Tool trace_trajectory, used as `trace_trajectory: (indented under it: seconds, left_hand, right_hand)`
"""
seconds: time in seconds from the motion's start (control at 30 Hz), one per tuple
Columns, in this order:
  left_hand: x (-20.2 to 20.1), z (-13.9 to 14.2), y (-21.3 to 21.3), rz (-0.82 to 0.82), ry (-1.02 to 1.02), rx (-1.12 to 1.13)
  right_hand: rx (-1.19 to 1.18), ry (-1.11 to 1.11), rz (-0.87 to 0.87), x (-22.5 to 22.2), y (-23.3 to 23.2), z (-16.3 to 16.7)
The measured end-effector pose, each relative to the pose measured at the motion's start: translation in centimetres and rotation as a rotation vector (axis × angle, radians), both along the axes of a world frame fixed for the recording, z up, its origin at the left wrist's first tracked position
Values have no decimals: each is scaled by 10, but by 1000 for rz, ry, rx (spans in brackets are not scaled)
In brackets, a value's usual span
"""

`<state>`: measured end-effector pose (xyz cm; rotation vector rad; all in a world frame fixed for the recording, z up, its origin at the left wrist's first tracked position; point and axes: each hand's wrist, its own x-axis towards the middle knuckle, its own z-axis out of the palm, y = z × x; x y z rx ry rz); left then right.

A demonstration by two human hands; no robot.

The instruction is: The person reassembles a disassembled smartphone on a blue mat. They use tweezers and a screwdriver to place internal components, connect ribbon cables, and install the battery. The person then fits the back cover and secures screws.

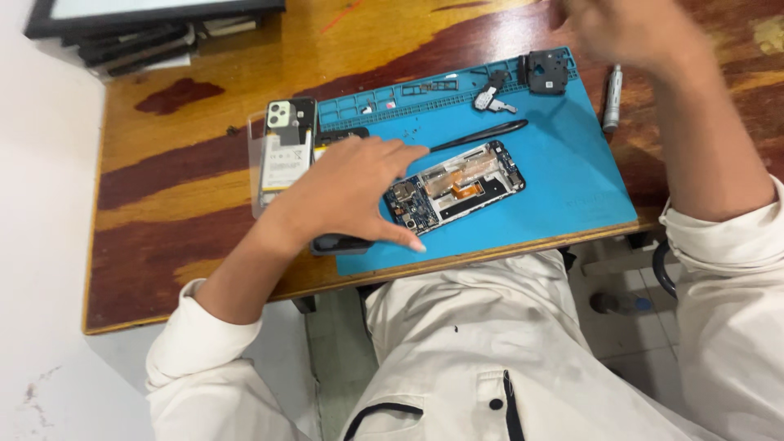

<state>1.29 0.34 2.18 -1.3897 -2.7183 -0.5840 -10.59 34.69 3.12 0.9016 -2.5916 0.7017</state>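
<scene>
Surface: worn wooden table with red and yellow streaks, a blue repair mat laid across its near right part, the mat's front edge almost flush with the table's near edge.
Opened phone: black handset with its back off, circuit board and orange flex cable showing, lay tilted on the mat, near the middle.
Left hand: left hand was spread flat, palm down, fingers apart; it closed on nothing, and lay over a dark object at the mat's left edge, its fingertips just beside the phone's left end.
Right hand: right hand was raised over the far right of the table and blurred; I cannot tell whether it held anything.
Step, as judged: a pause within the disassembly, the left hand steadying things while the right was away from the phone.
Next move, as judged: would call for a tool brought to the board with a fine, low approach.
Tools: black spudger lay just beyond the phone; silver screwdriver lay off the mat's right side.
Loose parts: black cover piece and small bracket sat at the mat's far edge.
Left of mat: second phone in a clear case.
Open room: bare mat right of the phone gave most space; the near edge was close.
</scene>
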Motion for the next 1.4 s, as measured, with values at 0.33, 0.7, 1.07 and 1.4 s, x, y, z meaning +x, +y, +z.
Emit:
trace_trajectory:
  seconds: [0.33,0.7,1.07,1.4]
  left_hand:
    - [-6,-1,-6,-76,-25,-1]
    - [-3,13,-8,0,35,3]
    - [-9,15,-13,66,39,-38]
    - [-10,10,-9,81,-13,-77]
  right_hand:
    - [4,-98,473,33,-55,-11]
    - [218,-310,441,45,-65,-12]
    - [242,-305,385,42,-62,-14]
    - [255,-306,361,42,-62,-15]
